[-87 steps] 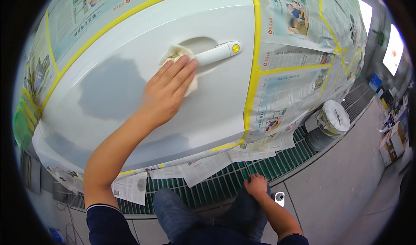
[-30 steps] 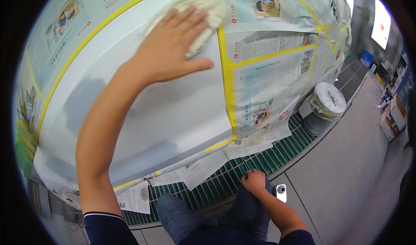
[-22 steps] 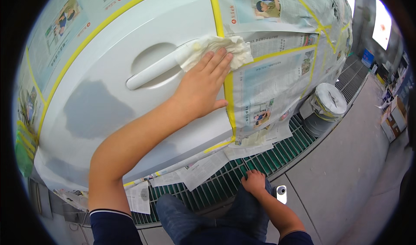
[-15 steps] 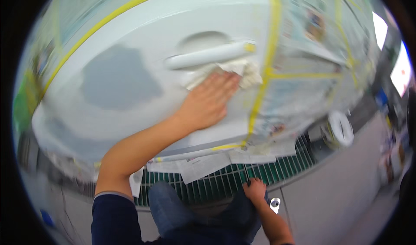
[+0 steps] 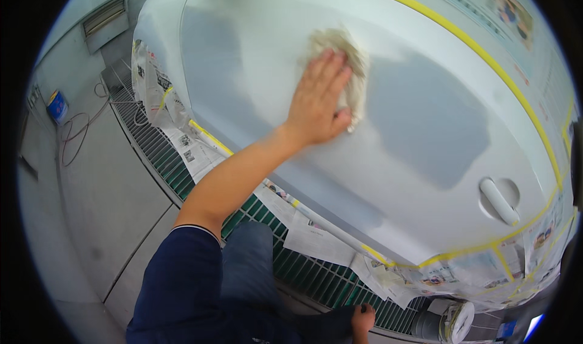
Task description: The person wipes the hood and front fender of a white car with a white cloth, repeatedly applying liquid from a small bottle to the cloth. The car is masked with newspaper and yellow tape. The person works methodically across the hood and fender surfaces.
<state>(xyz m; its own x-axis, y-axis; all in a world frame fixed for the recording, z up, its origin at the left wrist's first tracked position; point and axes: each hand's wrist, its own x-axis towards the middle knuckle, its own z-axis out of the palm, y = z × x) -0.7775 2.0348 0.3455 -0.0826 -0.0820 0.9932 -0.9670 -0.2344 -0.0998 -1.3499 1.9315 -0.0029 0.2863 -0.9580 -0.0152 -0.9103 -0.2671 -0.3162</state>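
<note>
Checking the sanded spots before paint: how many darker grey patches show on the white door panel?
2. One grey patch lies right of the left hand and cloth, above the door handle; another lies left of the hand. More may be hidden.
</note>
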